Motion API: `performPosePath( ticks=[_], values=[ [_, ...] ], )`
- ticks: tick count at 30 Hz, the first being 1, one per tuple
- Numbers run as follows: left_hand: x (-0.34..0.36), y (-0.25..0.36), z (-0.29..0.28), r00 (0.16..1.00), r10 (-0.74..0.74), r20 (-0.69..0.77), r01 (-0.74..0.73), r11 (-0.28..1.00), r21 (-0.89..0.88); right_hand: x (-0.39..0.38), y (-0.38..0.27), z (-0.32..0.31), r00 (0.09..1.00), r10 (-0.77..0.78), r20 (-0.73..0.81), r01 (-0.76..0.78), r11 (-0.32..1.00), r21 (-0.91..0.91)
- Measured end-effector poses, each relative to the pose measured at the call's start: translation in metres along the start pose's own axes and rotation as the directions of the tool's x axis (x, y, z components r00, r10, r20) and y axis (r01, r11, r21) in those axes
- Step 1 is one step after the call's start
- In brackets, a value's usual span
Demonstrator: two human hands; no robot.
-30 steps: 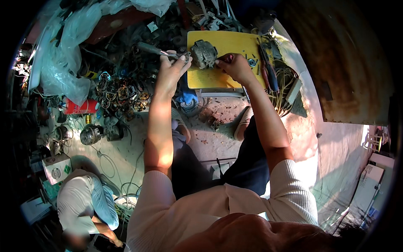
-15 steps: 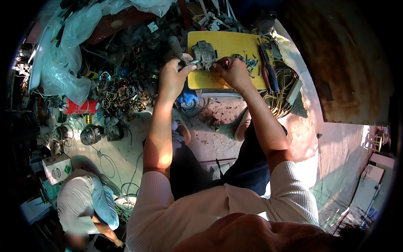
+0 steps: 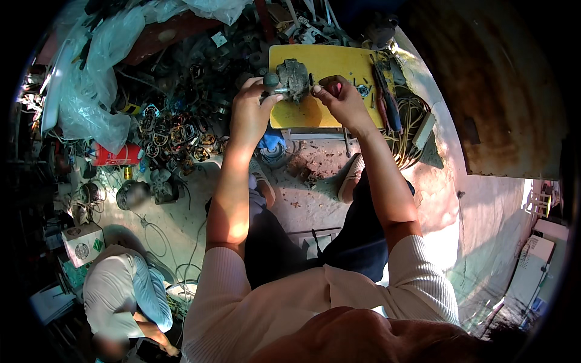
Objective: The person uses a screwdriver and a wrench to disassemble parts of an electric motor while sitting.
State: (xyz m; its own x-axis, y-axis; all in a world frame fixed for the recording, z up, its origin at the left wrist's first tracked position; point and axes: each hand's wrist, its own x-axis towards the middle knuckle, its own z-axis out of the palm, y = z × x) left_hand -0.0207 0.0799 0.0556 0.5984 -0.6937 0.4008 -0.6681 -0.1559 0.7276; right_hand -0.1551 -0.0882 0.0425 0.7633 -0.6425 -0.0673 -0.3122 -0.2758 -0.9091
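Note:
A grimy grey metal part rests on a yellow board. At its left, my left hand is closed around a tool with a round handle end, its silver metal shaft reaching to the part's lower left. At the part's right, my right hand pinches near its edge; what it holds is too small to make out. Small bolts and rings and long-handled pliers lie on the board's right side.
A heap of parts and cables, crumpled plastic sheeting and a red cylinder are at left. Coiled hose lies beside the board, near a rusty sheet. A co-worker bends at lower left.
The tool in my left hand has turned from sideways to end-on toward me, its metal end moving against the part. My right hand has shifted slightly at the part's right side.

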Motion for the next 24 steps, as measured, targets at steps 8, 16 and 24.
performPosePath(
  ticks=[8, 16, 24],
  values=[
    [0.0, 0.007, -0.006, 0.997, 0.069, 0.024, -0.067, 0.996, -0.065, 0.006, 0.0, -0.049, 0.97, 0.217, 0.108, -0.209, 0.522, 0.827],
    [0.001, 0.007, -0.006, 0.997, 0.071, 0.042, -0.068, 0.996, -0.064, 0.006, 0.021, -0.085, 0.96, 0.277, -0.05, -0.155, 0.67, 0.726],
    [-0.004, -0.01, 0.006, 0.998, 0.006, 0.058, 0.005, 0.984, -0.179, 0.005, 0.045, -0.077, 0.926, 0.349, -0.143, -0.122, 0.637, 0.761]
  ],
)
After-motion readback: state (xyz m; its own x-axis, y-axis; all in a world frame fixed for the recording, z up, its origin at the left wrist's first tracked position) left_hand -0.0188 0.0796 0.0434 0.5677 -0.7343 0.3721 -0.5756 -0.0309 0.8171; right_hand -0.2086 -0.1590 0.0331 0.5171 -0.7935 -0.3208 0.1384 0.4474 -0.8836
